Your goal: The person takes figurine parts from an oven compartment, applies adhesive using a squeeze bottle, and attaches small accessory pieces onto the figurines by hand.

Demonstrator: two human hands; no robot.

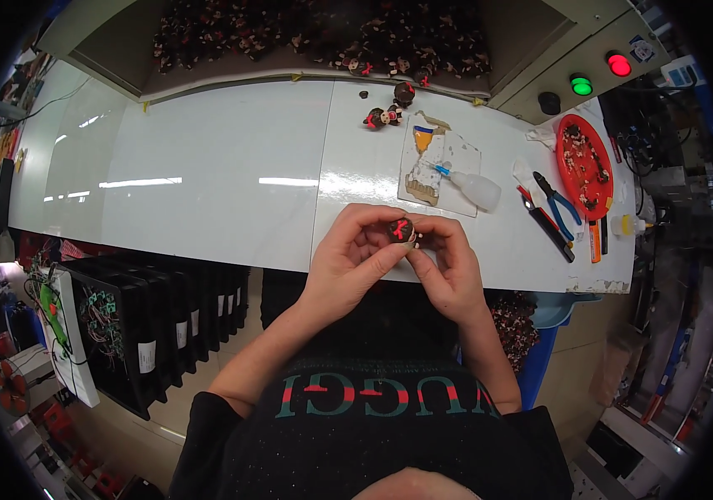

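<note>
A small dark brown figurine head with a red bow (pixel 401 231) is pinched between both my hands at the near edge of the white table (pixel 223 175). My left hand (pixel 350 257) grips it from the left with thumb and fingers. My right hand (pixel 446 265) holds it from the right. Two more small figurines (pixel 383 117) with red bows lie on the table farther back, near a dark round one (pixel 404 92).
A white glue bottle with a blue tip (pixel 471 187) lies on a stained card (pixel 431 167). Pliers and cutters (pixel 552 212) lie beside a red tray (pixel 586 158) of small parts. A heap of dark figurines (pixel 323 33) fills the bin behind. Black racks of circuit boards (pixel 140 317) stand lower left.
</note>
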